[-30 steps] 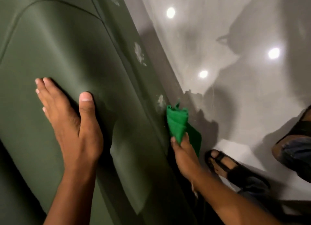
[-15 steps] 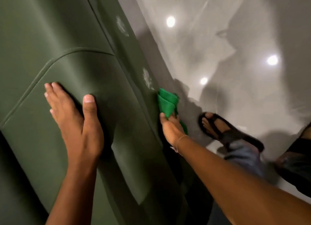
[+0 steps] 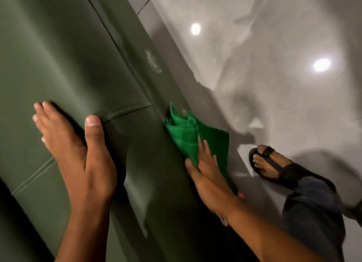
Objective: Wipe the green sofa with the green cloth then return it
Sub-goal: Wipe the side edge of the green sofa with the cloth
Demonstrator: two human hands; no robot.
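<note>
The dark green sofa [image 3: 64, 69] fills the left half of the view, with stitched seams across its cushions and pale worn patches on its front face. My left hand [image 3: 82, 156] lies flat on the seat cushion, fingers spread, holding nothing. A bright green cloth [image 3: 184, 132], bunched and partly folded, is pressed against the sofa's front edge. My right hand [image 3: 207, 173] holds the cloth there, fingers on top of it; part of the cloth hangs below the hand.
A glossy grey tiled floor [image 3: 274, 105] runs along the sofa's right side and reflects ceiling lights. My foot in a black sandal [image 3: 274, 167] stands on the floor close to the sofa, with a dark trouser leg [image 3: 313, 212] above it.
My right hand has slid the cloth along the sofa's front edge toward the worn patches. My left hand has shifted along the cushion to a seam, and my foot has stepped forward.
</note>
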